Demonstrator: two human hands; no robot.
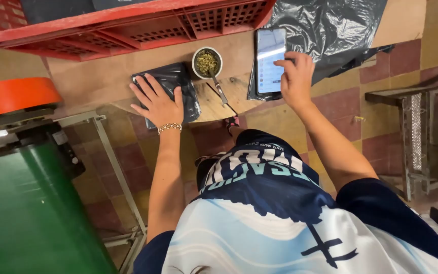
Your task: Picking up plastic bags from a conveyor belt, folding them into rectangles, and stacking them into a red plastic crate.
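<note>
far left: a green drum (26, 203) w/ an orange lid-like rim (11, 96) above it, beside a thin metal frame (117, 167). along the top edge a red plastic crate (143, 25) sits on the brown wooden surface (102, 76).

left hand (157, 104), beaded bracelet (169, 127) at the wrist, lies palm down w/ fingers (145, 87) spread wide and flat on a black plastic packet (178, 86); it presses on the packet, grips nothing. just right of the packet, touching or nearly so, a round cup of chopped green herb (207, 62) w/ a metal straw (219, 89) leaning out toward the person.

further right a smartphone (269, 58), screen lit, lies flat on a black plastic sheet (325, 25). right hand (295, 76) is over its lower right edge, thumb and forefinger on the screen, other fingers loosely curled; can't tell if it also holds the phone's side.

step in hand, as i read it: scrolling or tapping the phone while the left hand steadies the packet. any further tap needs only a light fingertip, wrist kept clear of the cup and straw.

far right: a metal stand (416, 122) on the red-and-yellow tiled floor (351, 101).
</note>
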